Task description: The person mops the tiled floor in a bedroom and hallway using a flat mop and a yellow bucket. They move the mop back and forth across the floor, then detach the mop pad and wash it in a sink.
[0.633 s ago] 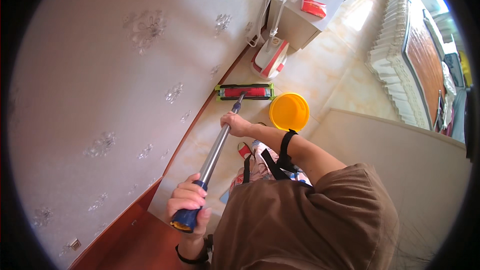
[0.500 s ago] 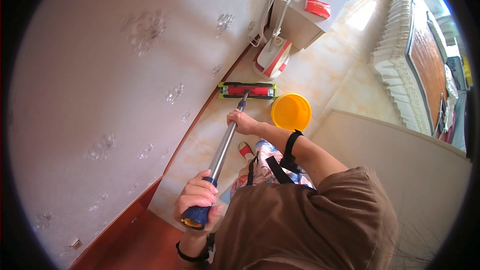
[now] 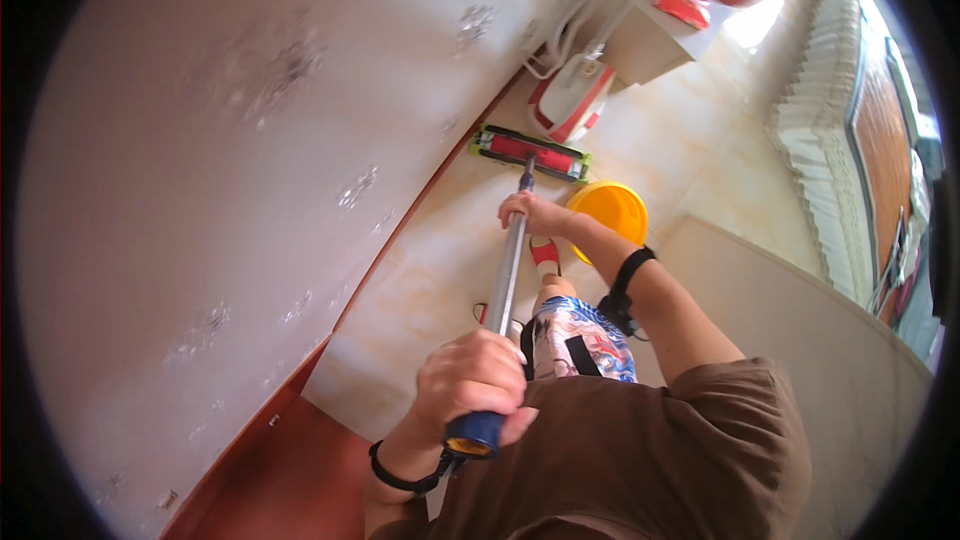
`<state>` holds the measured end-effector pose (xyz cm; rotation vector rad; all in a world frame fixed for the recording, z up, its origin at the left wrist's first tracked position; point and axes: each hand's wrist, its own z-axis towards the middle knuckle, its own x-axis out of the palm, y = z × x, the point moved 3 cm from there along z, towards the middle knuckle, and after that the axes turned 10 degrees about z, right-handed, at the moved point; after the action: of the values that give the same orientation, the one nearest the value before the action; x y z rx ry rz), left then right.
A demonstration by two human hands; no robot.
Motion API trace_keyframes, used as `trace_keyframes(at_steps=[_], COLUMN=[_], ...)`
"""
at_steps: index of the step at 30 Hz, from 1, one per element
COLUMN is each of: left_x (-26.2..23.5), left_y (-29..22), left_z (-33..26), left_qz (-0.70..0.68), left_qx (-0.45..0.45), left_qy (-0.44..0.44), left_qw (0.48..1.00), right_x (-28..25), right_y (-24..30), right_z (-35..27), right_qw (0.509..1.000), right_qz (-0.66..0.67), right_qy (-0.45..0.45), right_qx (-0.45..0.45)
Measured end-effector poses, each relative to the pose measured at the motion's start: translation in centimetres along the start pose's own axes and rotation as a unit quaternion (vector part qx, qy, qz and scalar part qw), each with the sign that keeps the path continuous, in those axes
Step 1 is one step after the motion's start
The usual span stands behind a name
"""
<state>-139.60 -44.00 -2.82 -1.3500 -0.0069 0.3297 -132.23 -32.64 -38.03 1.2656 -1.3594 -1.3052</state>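
Note:
A mop with a silver pole (image 3: 508, 275) slants away from me. Its green-framed mop head (image 3: 530, 152), with a red roller-like middle, rests on the tiled floor near the wall. My left hand (image 3: 468, 385) is closed around the blue grip (image 3: 474, 434) at the pole's near end. Farther down, my right hand (image 3: 532, 210) wraps the pole just below its blue collar. A yellow bucket (image 3: 612, 208) stands right of the mop head, beside my right forearm; its contents cannot be made out.
Just beyond the mop head sits a white-and-red appliance (image 3: 572, 98) with a hose, apparently a garment steamer. Behind it is a pale cabinet (image 3: 645, 45) bearing a red packet (image 3: 682, 4). A frilled bed (image 3: 825, 130) lies right; a patterned wall (image 3: 230, 240) runs along the left.
The mop head has turned, its right end now nearer me. My left hand and the grip have shifted right. One foot in a red slipper shows farther forward, and the whole view has shifted.

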Motion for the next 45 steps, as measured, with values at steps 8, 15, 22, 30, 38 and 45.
trace_keyframes(at_steps=[8,15,22,30,38,45], left_x=[-6.7,-17.2,-22.2,-16.8,-15.3,-13.3], left_y=[0.9,-3.4,-7.3,-6.6,-14.1,-11.6], left_z=[-7.4,-21.7,-29.6,-28.2,-22.5,-17.4], left_qz=[0.008,0.023,0.077,0.160,0.044,-0.062], left_qx=[-0.013,-0.038,-0.094,-0.168,-0.051,0.092], left_qy=[-0.093,-0.099,-0.075,-0.088,0.092,0.056], left_qw=[0.996,0.994,0.990,0.969,0.993,0.992], right_x=[5.5,26.8,49.4,51.7,41.1,27.8], right_y=[-0.5,1.9,3.8,4.0,12.0,12.0], right_z=[4.2,7.5,10.1,10.0,2.7,1.0], right_qw=[0.992,0.994,0.980,0.971,0.993,0.968], right_qz=[-0.072,-0.007,0.129,0.073,0.092,0.018], right_qy=[0.100,0.111,0.150,0.221,-0.052,-0.248], right_qx=[-0.001,-0.022,-0.028,-0.059,-0.051,-0.037])
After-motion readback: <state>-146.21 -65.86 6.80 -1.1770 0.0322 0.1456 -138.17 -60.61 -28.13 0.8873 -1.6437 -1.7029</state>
